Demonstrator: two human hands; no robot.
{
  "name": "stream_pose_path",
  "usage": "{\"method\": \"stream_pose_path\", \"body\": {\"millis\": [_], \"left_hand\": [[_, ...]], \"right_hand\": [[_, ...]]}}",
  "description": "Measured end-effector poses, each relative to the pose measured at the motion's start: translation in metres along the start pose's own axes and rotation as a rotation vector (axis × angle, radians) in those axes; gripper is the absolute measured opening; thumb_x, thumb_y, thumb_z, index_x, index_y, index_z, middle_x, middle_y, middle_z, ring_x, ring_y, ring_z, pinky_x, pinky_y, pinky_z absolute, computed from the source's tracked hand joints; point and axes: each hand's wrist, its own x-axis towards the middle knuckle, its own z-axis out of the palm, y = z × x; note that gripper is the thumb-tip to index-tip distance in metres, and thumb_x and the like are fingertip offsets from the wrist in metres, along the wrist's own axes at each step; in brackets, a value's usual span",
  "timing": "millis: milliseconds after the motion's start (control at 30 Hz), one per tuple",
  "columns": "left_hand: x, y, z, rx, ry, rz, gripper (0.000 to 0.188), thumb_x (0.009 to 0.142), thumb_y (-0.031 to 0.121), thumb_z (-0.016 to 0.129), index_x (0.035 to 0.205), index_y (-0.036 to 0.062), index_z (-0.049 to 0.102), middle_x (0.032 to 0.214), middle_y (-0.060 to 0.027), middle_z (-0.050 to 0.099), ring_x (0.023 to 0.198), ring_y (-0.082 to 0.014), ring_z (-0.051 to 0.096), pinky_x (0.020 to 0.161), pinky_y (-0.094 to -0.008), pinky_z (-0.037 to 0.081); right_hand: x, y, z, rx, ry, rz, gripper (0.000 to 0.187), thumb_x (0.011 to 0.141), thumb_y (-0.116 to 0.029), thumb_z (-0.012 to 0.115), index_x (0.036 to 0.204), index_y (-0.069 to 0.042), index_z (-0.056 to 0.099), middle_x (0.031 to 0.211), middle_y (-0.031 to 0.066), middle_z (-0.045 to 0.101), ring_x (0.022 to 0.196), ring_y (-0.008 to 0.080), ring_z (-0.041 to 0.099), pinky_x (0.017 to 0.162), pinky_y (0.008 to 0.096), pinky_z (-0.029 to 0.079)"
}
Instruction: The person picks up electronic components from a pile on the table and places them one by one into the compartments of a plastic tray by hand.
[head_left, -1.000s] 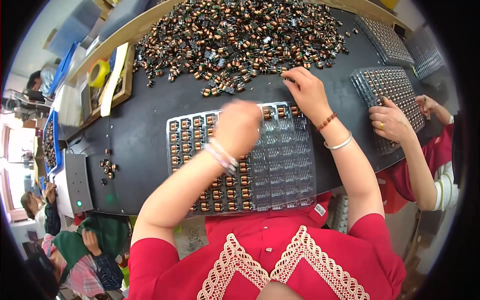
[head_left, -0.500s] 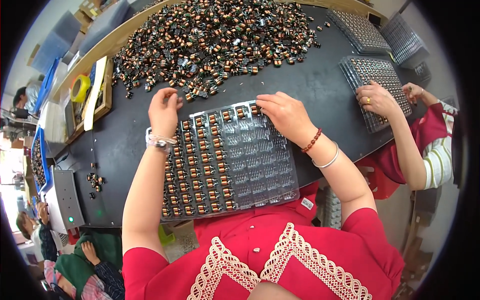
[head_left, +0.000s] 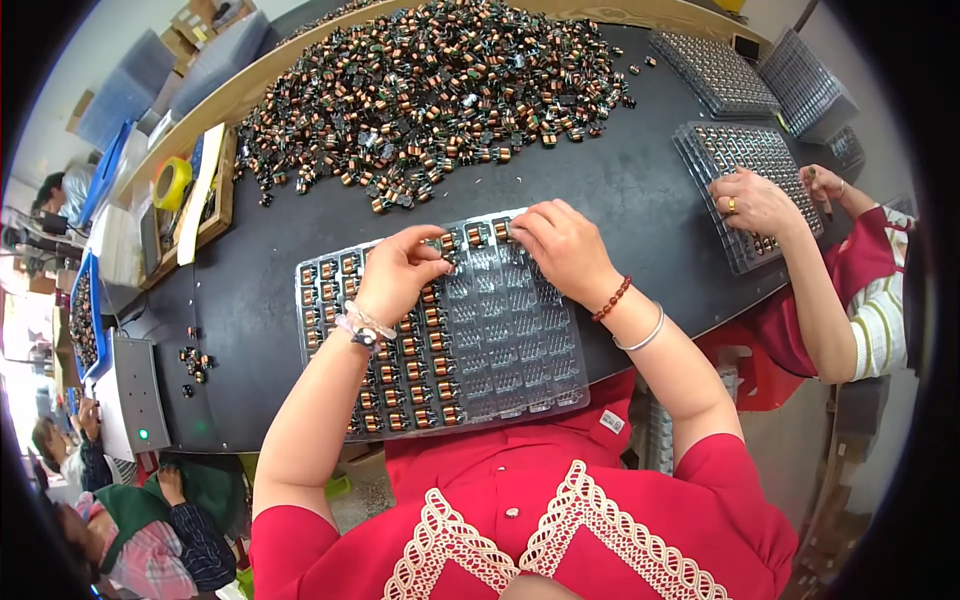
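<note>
A clear plastic tray (head_left: 520, 340) with rows of moulded pockets lies tilted at the table's near edge. Small copper-wound coils (head_left: 410, 370) on dark bases fill its left columns and several pockets of the far row; the other pockets on the right hold none. My left hand (head_left: 398, 275) is over the far part of the tray, thumb and fingers curled together beside a seated coil (head_left: 447, 243). At the far edge, my right hand (head_left: 562, 248) has its fingertips pinched against the last coil (head_left: 501, 231) of that row. What either pinch holds is hidden.
A big heap of loose coils (head_left: 430, 90) covers the far table. A few coils (head_left: 195, 362) lie at left, near a grey box (head_left: 135, 395) with a green light. Yellow tape (head_left: 172, 183) sits in a wooden tray. At right, a co-worker's hand (head_left: 760, 203) touches stacked filled trays (head_left: 715, 185).
My left hand has come from the near edge of the heap, rightward and nearer, onto the tray's far row. My right hand stays at the far edge; the tray has shifted slightly.
</note>
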Motion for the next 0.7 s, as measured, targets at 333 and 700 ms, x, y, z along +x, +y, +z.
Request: {"method": "stream_pose_path", "body": {"millis": [333,700], "left_hand": [[0.003,0.004,0.017,0.621,0.161,0.315,0.009,0.075,0.010,0.072,0.082,0.0046,0.071,0.094,-0.0083,0.060,0.099,-0.0290,0.051,0.088,-0.0389,0.043],[-0.004,0.005,0.018,0.730,0.189,0.404,0.010,0.075,0.010,0.070,0.084,0.0054,0.068,0.100,-0.0070,0.057,0.107,-0.0300,0.048,0.090,-0.0424,0.041]], "right_hand": [[0.008,0.003,0.012,0.209,0.006,0.415,0.027,0.090,-0.020,0.061,0.072,0.000,0.060,0.107,0.0074,0.063,0.064,0.0189,0.061,0.062,0.0327,0.048],[0.010,0.008,-0.015,0.213,-0.017,0.084,0.012,0.080,-0.009,0.068,0.092,-0.006,0.066,0.110,0.0054,0.065,0.089,0.0230,0.062,0.072,0.0315,0.051]]}}
